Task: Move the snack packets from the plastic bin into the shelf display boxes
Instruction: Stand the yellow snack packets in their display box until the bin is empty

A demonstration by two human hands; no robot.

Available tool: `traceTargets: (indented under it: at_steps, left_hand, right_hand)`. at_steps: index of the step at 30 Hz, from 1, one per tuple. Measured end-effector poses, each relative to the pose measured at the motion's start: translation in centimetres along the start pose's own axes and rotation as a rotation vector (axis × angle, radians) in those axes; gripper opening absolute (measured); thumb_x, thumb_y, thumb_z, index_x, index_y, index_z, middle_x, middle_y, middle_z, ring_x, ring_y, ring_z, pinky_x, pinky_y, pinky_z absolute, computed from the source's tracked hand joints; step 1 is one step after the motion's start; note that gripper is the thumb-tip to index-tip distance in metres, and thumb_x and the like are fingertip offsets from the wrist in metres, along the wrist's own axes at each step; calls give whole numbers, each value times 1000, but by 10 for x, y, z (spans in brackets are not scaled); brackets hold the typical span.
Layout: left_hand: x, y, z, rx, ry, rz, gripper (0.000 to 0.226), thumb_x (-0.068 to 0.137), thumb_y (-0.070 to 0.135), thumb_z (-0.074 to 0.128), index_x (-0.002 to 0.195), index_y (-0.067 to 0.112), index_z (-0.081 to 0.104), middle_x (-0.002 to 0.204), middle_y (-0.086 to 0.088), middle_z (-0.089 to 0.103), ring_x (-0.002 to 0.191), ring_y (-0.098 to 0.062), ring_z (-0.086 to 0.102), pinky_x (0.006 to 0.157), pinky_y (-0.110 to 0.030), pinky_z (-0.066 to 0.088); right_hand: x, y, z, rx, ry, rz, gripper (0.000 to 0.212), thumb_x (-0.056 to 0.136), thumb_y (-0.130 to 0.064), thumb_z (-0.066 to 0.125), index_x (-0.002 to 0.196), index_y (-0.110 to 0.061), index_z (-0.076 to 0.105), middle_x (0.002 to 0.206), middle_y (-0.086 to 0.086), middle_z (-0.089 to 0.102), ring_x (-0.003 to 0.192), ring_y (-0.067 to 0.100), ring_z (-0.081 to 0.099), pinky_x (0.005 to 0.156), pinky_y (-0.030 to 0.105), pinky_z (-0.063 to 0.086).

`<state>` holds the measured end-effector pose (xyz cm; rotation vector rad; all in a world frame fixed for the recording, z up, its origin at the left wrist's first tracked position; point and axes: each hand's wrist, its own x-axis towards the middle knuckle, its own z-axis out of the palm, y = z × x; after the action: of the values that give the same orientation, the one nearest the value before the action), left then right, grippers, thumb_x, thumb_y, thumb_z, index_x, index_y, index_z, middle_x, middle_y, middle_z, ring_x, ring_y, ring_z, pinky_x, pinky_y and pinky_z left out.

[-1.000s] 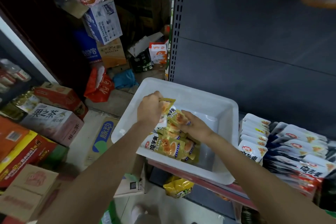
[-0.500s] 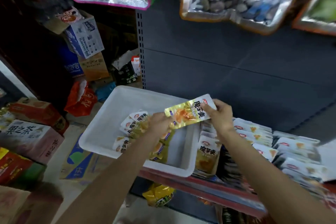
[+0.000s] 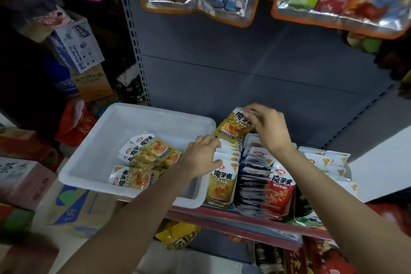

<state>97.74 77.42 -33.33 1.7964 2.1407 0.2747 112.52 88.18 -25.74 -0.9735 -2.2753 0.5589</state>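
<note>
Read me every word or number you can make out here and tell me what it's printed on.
"魔芋爽": on the yellow packet that the right hand pinches.
"魔芋爽": on the front yellow packet in the shelf row, which the left hand touches.
"魔芋爽": on the red packet and on the packets in the white bin.
Smaller print and the floor cartons: too blurred to read.

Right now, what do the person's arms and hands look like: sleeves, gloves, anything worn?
Both forearms are bare with no sleeves in view. The left hand and right hand wear no gloves, and no watch, ring or band shows on either wrist.
</note>
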Motion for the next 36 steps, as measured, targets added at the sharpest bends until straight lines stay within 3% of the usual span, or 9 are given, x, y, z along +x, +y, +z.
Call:
traceTargets:
  at_steps: [3,8,13,16,21,25,29,31,36]
  left_hand:
    - [-5,-4,0,-46,17,52,48,84,43,62,124,22,45,130,0,44,122,-19,37,96,-36,34]
    - [-14,-9,1,-141,83,115,38,82,33,67,115,22,54,123,0,45,116,-18,39,94,-35,35]
    - [-16,-10,-1,-138,121,138,29,84,27,65,112,22,60,132,2,42,121,-15,37,97,-33,32]
    - [-17,-12,0,-158,110,121,33,86,25,65,118,24,59,128,3,48,119,-16,41,98,-34,34]
    - [-16,-13,2,-179,74,62,40,89,26,61,128,25,53,130,3,53,120,-17,44,99,-35,35]
    - [-21,-21,1,-287,117,35,37,88,21,61,125,21,56,125,2,57,116,-16,48,99,-34,38]
    - [-36,-50,-3,-414,236,-87,29,87,9,58,116,12,62,112,-3,61,101,-15,56,84,-22,42]
    - [-46,-70,-7,-452,268,-195,25,89,7,57,113,7,62,110,-6,61,101,-16,57,80,-18,39]
    - [-67,-128,-16,-388,213,-438,30,91,7,55,120,2,59,124,-16,59,116,-30,54,95,-29,38]
  right_hand:
    - [1,0,-3,-14,30,-32,18,94,-22,56,103,-14,70,96,-1,73,88,17,68,77,35,54]
    - [-3,0,-5,-31,-71,-111,16,93,-21,59,101,-14,71,95,-2,73,86,15,68,77,32,54]
    - [2,2,11,-235,-377,-55,14,93,-12,53,97,-11,67,86,8,61,85,29,61,69,32,46]
    - [6,-3,22,-378,-475,-25,24,90,-6,50,105,-19,63,96,10,66,88,30,62,67,33,47]
    - [5,-5,43,-659,-634,-106,26,91,-10,51,113,-20,62,106,5,65,97,26,61,84,33,39]
    - [3,-8,47,-696,-593,-153,32,93,-9,45,118,-22,60,114,4,63,104,25,59,91,33,38]
    - [-3,-28,56,-517,-536,-163,30,92,-14,46,119,-21,58,115,4,58,104,27,58,81,31,43]
    - [-7,-43,72,-328,-588,-114,32,93,-17,47,123,-20,56,121,5,56,108,28,57,85,34,47]
    - [-13,-69,142,-83,-665,-1,43,94,-20,52,136,-16,46,134,10,49,119,27,50,99,36,42]
